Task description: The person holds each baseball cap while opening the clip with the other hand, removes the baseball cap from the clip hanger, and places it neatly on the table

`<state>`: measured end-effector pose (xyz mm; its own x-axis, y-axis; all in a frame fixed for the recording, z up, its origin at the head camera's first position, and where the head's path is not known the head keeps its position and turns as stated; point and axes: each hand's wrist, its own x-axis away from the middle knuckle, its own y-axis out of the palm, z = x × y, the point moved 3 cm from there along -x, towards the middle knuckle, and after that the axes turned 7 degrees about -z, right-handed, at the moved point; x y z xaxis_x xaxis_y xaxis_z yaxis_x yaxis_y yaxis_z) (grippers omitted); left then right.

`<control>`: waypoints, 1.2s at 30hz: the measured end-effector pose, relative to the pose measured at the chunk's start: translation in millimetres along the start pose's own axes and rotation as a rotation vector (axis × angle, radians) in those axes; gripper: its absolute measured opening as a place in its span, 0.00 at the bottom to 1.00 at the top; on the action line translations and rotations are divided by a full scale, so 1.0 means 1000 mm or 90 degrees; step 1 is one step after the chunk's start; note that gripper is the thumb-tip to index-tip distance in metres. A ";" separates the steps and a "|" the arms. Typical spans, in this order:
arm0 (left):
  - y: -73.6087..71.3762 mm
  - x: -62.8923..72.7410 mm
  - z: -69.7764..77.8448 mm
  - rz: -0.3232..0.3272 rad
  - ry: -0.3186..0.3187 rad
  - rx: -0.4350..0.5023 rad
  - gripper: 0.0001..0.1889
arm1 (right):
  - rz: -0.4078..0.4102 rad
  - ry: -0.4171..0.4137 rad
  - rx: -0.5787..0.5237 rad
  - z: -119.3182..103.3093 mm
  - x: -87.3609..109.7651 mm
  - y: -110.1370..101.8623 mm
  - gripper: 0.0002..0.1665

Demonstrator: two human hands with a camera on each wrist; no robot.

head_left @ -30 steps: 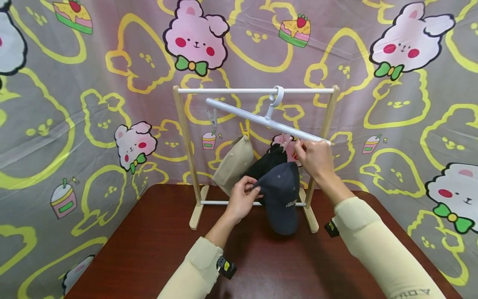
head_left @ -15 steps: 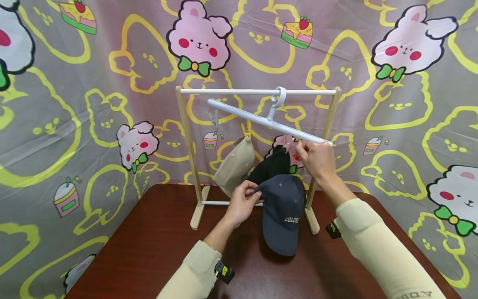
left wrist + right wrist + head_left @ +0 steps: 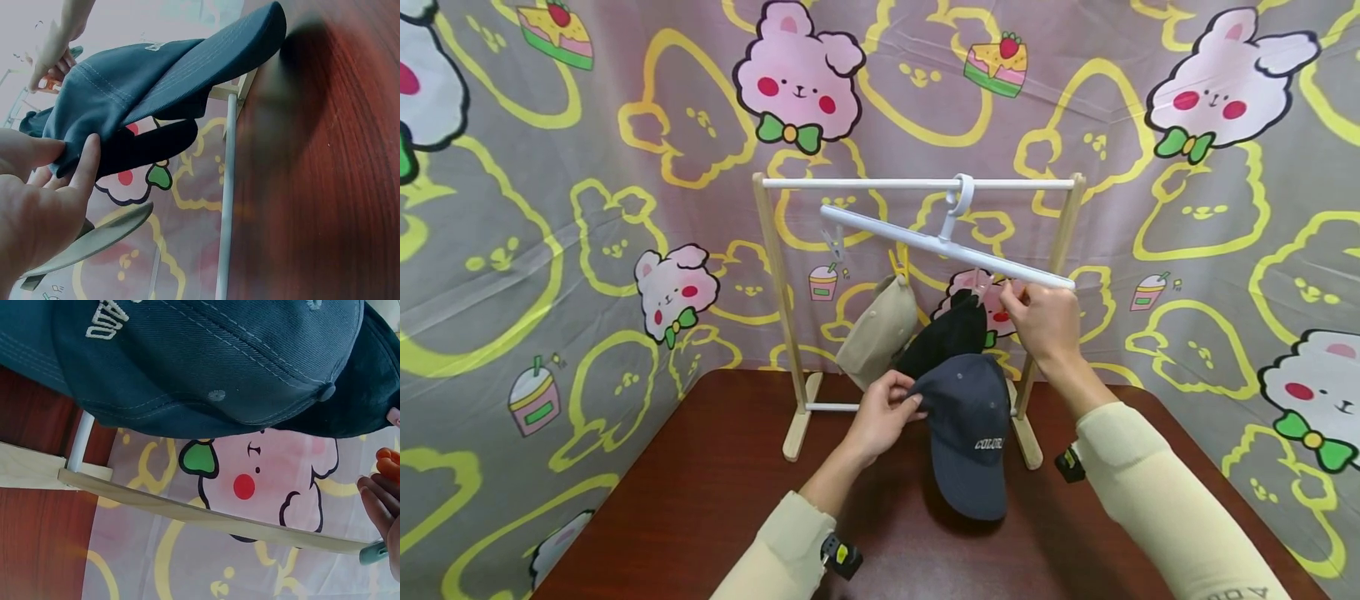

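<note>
dark blue cloth cap with pale lettering (image 3: pixel 966 408) hangs brim down above the glossy red-brown table (image 3: pixel 737 500), on the near side of the small rack of pale wood and white rods (image 3: pixel 850 184). over the rack's top rod hooks a white plastic hanger (image 3: pixel 942 246), its right end dipping; a sudden release there could set it swinging. on the far side of the blue cap hang a beige cloth cap (image 3: pixel 876 329), left, and a black cloth cap (image 3: pixel 947 337), close enough that the blue one might snag. the person's left hand (image 3: pixel 880 417) pinches only its left edge between thumb and fingers, so it could twist or drop. the right hand (image 3: pixel 1047 325), fingers curled at the hanger's low end, holds a small orange piece (image 3: pixel 389 464), apparently a clip, which might slip if poorly gripped. a jolt could loosen the yellow clip (image 3: pixel 902 265) or clear pink clip (image 3: pixel 982 287).
</note>
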<state>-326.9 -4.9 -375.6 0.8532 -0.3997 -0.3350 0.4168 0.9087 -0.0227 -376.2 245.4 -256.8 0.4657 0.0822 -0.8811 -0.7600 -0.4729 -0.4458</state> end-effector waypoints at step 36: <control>-0.009 0.019 -0.012 -0.124 -0.092 -0.007 0.07 | 0.076 0.146 -0.058 0.007 0.013 0.000 0.28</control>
<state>-318.2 -18.8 -392.5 0.7933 -0.5801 -0.1847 0.5753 0.8136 -0.0847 -373.3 252.2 -269.0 0.4737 -0.1743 -0.8633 -0.7767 -0.5447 -0.3163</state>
